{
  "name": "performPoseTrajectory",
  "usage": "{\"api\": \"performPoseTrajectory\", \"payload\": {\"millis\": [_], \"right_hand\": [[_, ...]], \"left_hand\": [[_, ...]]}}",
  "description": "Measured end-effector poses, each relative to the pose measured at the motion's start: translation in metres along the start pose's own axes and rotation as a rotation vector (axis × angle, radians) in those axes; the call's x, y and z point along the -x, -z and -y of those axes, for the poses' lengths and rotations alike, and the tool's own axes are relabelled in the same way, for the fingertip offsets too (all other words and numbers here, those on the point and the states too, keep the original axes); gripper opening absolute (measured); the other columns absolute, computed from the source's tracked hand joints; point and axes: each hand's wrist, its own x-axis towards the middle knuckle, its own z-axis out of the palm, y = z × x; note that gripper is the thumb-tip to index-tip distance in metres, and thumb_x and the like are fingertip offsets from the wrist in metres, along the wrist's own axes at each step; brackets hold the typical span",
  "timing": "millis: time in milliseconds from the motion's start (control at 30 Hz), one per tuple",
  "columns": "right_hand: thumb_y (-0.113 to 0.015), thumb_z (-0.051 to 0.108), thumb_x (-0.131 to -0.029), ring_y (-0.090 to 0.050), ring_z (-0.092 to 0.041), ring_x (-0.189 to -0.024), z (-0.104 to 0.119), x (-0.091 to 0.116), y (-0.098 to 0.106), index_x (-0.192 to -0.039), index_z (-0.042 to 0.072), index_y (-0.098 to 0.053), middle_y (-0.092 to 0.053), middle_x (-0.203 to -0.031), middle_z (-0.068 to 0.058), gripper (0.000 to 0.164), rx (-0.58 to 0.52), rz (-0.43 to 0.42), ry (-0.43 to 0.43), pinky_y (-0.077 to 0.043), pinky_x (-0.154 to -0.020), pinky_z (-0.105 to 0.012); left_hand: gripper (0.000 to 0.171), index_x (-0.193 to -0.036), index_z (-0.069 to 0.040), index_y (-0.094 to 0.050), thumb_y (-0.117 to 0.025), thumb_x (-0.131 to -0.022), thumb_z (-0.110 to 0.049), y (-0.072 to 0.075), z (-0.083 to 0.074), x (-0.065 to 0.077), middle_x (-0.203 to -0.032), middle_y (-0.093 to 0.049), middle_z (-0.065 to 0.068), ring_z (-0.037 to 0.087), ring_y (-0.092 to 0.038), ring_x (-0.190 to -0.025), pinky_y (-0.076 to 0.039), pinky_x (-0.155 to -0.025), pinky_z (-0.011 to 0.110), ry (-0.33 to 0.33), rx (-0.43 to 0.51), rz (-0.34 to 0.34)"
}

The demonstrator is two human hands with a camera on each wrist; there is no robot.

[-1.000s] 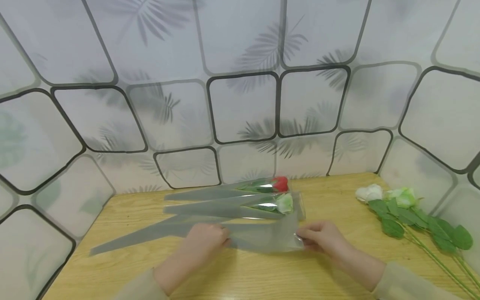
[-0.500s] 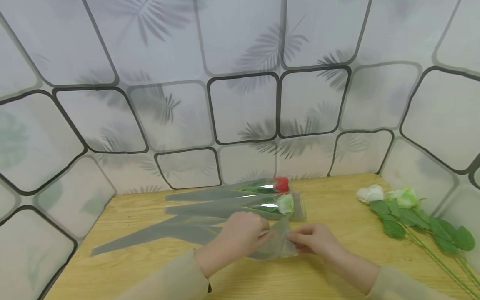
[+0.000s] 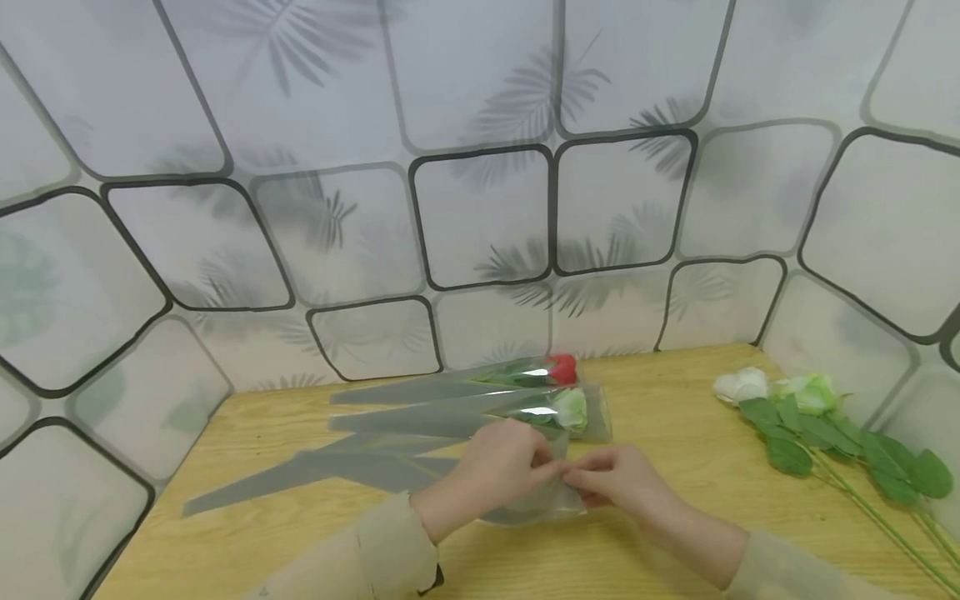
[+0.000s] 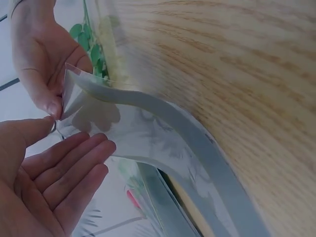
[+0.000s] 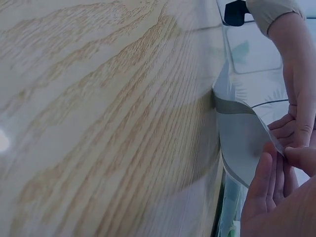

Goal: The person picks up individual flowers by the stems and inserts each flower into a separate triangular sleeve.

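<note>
A clear and grey plastic flower sleeve [image 3: 528,506] is held by its wide end above the table in the head view. My left hand [image 3: 498,467] pinches the rim of that end between thumb and forefinger, its other fingers fairly straight in the left wrist view. Right beside it, my right hand [image 3: 630,486] pinches the same rim, fingertips close to the left ones. In the right wrist view the sleeve [image 5: 239,136] bulges and curves away from both hands. Its narrow part lies among grey sleeve tails [image 3: 255,486] at the left.
Behind the hands lie a wrapped pale green rose [image 3: 572,408] and a wrapped red rose [image 3: 561,369]. At the right are a loose white rose [image 3: 741,386] and a loose green-white rose [image 3: 810,393] with long stems. A patterned curtain [image 3: 487,217] surrounds the wooden table [image 3: 660,392].
My left hand has moved right along the sleeve to its wide end, beside my right hand. The right hand has shifted slightly left, and the rim is drawn up between them.
</note>
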Motion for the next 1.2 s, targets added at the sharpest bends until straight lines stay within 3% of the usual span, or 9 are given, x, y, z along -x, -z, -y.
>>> {"api": "performPoseTrajectory", "payload": {"millis": [200,367,533,667,833,967,1200], "right_hand": [[-0.078,0.012,-0.094,-0.072,-0.011,-0.080,0.001,-0.001,-0.003,-0.107,-0.010,-0.076,-0.082,-0.100,-0.009,0.025,0.024,-0.016,0.042,-0.064,-0.076,-0.032],[-0.079,0.009,-0.093,-0.074,-0.011,-0.081,0.001,-0.001,-0.007,-0.107,-0.011,-0.076,-0.081,-0.102,-0.018,0.024,0.046,-0.005,0.120,-0.065,-0.074,-0.031],[-0.080,0.006,-0.092,-0.076,-0.014,-0.087,0.003,-0.001,-0.010,-0.109,-0.012,-0.075,-0.081,-0.103,-0.021,0.025,0.042,0.033,0.172,-0.066,-0.074,-0.030],[-0.072,0.008,-0.098,-0.076,-0.012,-0.082,0.003,-0.002,-0.011,-0.110,-0.016,-0.073,-0.082,-0.097,-0.016,0.027,-0.030,0.063,0.121,-0.066,-0.075,-0.031],[-0.058,0.013,-0.103,-0.074,-0.008,-0.076,0.001,-0.005,-0.012,-0.112,-0.018,-0.071,-0.081,-0.090,-0.004,0.035,-0.138,0.066,0.038,-0.065,-0.075,-0.025],[-0.061,0.019,-0.105,-0.075,-0.008,-0.077,0.004,-0.004,-0.013,-0.109,-0.013,-0.074,-0.080,-0.087,0.000,0.035,-0.146,0.048,0.002,-0.065,-0.075,-0.025],[-0.067,0.026,-0.105,-0.075,-0.008,-0.076,0.009,-0.004,-0.016,-0.111,-0.011,-0.075,-0.080,-0.085,0.000,0.038,-0.159,0.037,-0.010,-0.065,-0.074,-0.025]], "left_hand": [[0.030,-0.076,-0.017,-0.083,-0.076,-0.099,-0.036,-0.002,0.001,0.000,-0.053,-0.057,-0.014,-0.002,-0.036,-0.049,-0.029,-0.045,0.015,0.022,0.057,-0.005],[0.032,-0.072,-0.017,-0.082,-0.077,-0.098,-0.036,-0.004,0.003,0.000,-0.051,-0.051,-0.016,-0.002,-0.033,-0.047,-0.024,-0.043,0.015,0.075,0.202,-0.017],[0.024,-0.072,-0.016,-0.083,-0.082,-0.093,-0.028,-0.002,0.004,-0.002,-0.058,-0.068,-0.012,-0.003,-0.038,-0.048,-0.029,-0.044,0.014,0.110,0.276,-0.036],[0.018,-0.075,-0.013,-0.084,-0.079,-0.092,-0.018,0.001,0.003,-0.002,-0.065,-0.075,-0.006,-0.002,-0.046,-0.051,-0.036,-0.047,0.014,0.135,0.286,-0.008],[0.011,-0.081,-0.015,-0.084,-0.079,-0.090,-0.017,0.003,0.003,0.000,-0.075,-0.079,-0.006,-0.001,-0.057,-0.061,-0.047,-0.057,0.017,0.184,0.245,-0.011],[0.007,-0.081,-0.016,-0.084,-0.081,-0.086,-0.017,0.006,0.002,0.002,-0.080,-0.080,-0.006,0.000,-0.060,-0.064,-0.049,-0.059,0.018,0.206,0.245,-0.026],[0.008,-0.079,-0.012,-0.084,-0.084,-0.085,-0.017,0.008,-0.002,0.004,-0.074,-0.079,-0.002,0.001,-0.055,-0.057,-0.044,-0.050,0.018,0.236,0.332,-0.038]]}}
